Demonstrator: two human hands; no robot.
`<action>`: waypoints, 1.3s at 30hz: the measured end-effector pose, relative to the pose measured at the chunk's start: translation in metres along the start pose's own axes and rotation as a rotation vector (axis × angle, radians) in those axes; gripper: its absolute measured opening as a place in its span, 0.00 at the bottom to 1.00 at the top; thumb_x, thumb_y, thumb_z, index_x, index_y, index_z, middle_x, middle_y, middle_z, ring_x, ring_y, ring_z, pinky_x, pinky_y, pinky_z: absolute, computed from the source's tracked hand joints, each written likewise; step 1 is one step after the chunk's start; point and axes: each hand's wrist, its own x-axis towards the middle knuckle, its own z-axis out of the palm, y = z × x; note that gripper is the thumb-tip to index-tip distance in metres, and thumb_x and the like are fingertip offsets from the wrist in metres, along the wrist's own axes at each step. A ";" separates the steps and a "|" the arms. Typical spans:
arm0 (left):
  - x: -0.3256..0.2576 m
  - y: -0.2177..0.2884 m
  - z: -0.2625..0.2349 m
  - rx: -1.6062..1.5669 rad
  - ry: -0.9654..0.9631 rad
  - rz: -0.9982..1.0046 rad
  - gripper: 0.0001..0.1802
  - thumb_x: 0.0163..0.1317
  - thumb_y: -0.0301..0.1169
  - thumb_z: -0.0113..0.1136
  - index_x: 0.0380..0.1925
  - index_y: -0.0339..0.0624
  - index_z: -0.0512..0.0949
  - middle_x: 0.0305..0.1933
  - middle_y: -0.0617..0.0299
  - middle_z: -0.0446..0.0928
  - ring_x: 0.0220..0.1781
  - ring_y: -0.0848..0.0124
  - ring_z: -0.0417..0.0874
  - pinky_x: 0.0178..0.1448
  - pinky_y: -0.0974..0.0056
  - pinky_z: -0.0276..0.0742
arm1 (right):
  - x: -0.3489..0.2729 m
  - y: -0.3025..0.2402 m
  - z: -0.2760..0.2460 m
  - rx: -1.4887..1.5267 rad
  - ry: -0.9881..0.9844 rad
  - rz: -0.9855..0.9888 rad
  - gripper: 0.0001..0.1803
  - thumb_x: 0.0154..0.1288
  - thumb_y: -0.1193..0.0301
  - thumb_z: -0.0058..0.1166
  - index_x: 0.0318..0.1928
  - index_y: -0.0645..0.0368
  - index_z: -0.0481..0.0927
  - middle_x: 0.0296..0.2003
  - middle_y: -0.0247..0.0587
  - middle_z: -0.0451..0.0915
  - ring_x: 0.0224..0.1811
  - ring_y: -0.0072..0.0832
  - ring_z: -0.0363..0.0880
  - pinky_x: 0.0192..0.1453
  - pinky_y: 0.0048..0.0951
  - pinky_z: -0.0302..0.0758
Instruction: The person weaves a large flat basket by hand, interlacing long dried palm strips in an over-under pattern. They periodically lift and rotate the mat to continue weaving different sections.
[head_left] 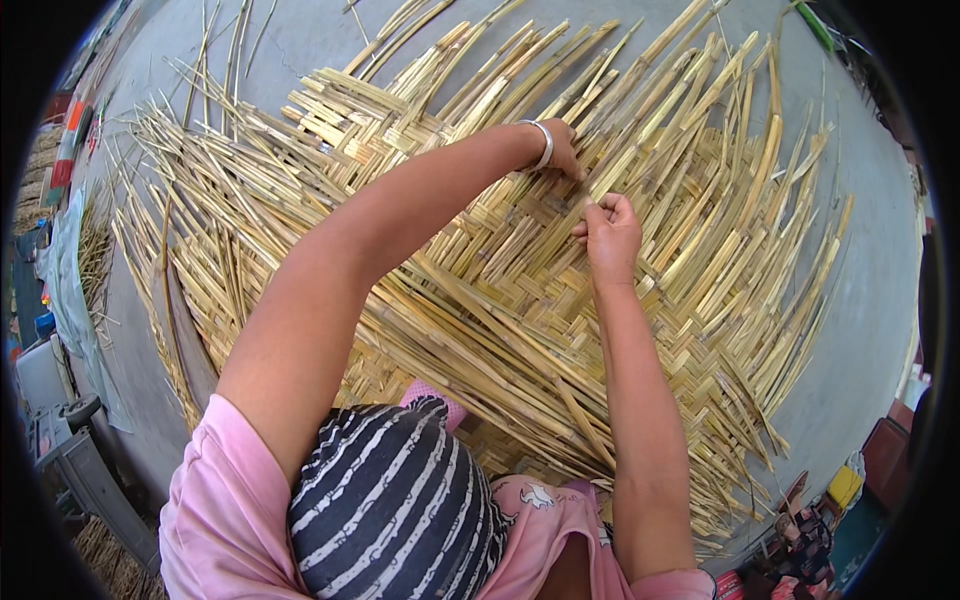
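A large mat woven from flat, yellowish split-reed strips (560, 285) spreads before me, its loose ends fanning outward. My left hand (562, 152), with a silver bangle (544, 146) at the wrist, reaches across to the upper middle of the weave. Its fingers point down and are closed among the strips, their tips partly hidden. Just below and to the right, my right hand (612, 232) is closed in a pinch on a reed strip (602, 190) that runs up to the right. The two hands are a short way apart.
Long loose reeds (480, 335) lie across the mat close to my body. Grey floor (860, 290) surrounds the mat. A grey plastic object (95, 490) and clear plastic sheeting (75, 290) lie at the left; a yellow item (845, 487) and piled cloth are at the lower right.
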 end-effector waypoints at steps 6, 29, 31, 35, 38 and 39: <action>-0.006 0.001 0.005 0.029 0.071 0.028 0.46 0.41 0.38 0.77 0.55 0.19 0.66 0.43 0.46 0.79 0.43 0.63 0.80 0.46 0.63 0.75 | 0.008 0.004 0.003 0.060 0.002 0.064 0.07 0.63 0.72 0.53 0.35 0.62 0.71 0.23 0.33 0.74 0.20 0.20 0.76 0.22 0.21 0.69; -0.048 -0.059 0.030 -0.095 0.747 0.249 0.07 0.56 0.24 0.61 0.35 0.40 0.82 0.33 0.59 0.83 0.34 0.73 0.82 0.42 0.70 0.77 | 0.025 0.030 0.017 -0.466 -0.021 -0.100 0.11 0.60 0.73 0.53 0.44 0.57 0.74 0.37 0.43 0.79 0.33 0.35 0.80 0.39 0.34 0.75; -0.060 -0.056 0.033 -0.003 0.785 0.173 0.07 0.55 0.27 0.62 0.34 0.43 0.82 0.32 0.58 0.83 0.33 0.71 0.83 0.41 0.69 0.77 | 0.018 0.029 0.016 -0.609 0.020 -0.189 0.11 0.59 0.73 0.52 0.44 0.56 0.72 0.39 0.43 0.78 0.38 0.39 0.79 0.42 0.37 0.75; -0.069 -0.055 0.030 -0.052 0.763 0.049 0.07 0.53 0.29 0.63 0.33 0.46 0.83 0.29 0.59 0.82 0.32 0.71 0.83 0.39 0.69 0.76 | 0.009 0.013 0.019 -0.822 -0.029 -0.327 0.13 0.56 0.75 0.52 0.43 0.54 0.71 0.43 0.43 0.77 0.43 0.46 0.77 0.45 0.41 0.74; -0.065 -0.062 0.013 -0.416 0.699 0.114 0.08 0.57 0.26 0.61 0.38 0.41 0.81 0.33 0.64 0.82 0.33 0.75 0.81 0.37 0.70 0.76 | 0.008 0.003 0.023 -0.936 -0.053 -0.376 0.13 0.57 0.76 0.52 0.44 0.55 0.71 0.44 0.44 0.76 0.43 0.46 0.77 0.46 0.41 0.75; -0.069 -0.063 0.007 -0.556 0.691 0.158 0.08 0.58 0.25 0.60 0.39 0.40 0.81 0.34 0.65 0.82 0.33 0.75 0.80 0.36 0.71 0.75 | 0.005 0.001 0.022 -0.963 -0.029 -0.420 0.13 0.57 0.76 0.52 0.44 0.56 0.72 0.44 0.45 0.75 0.43 0.45 0.77 0.46 0.41 0.75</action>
